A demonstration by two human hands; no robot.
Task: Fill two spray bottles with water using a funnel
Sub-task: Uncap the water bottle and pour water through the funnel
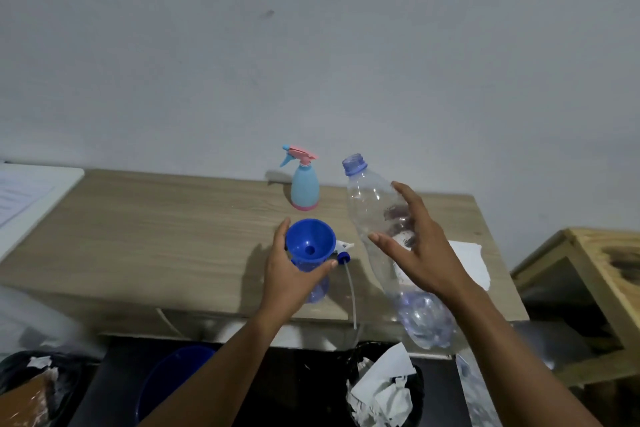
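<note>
Wooden tabletop [156, 225] underneath. One large clear plastic water bottle [381, 239], capless, long axis tilted, neck pointing up and away, gripped by right hand [420, 248], fingers half-curled. Two spray bottles: pale blue one with pink trigger [304, 185] upright beyond the grips; clear blue one [317, 282] under blue plastic funnel [310, 241], mouth up, wrapped by left hand [289, 270]. One loose sprayer head with tube [348, 274] between hands.

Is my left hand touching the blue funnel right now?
Touching. The head view shows the left hand wrapped around the bottle neck under the blue funnel, with a fingertip against the funnel's left rim and the thumb just below the cone.
</note>
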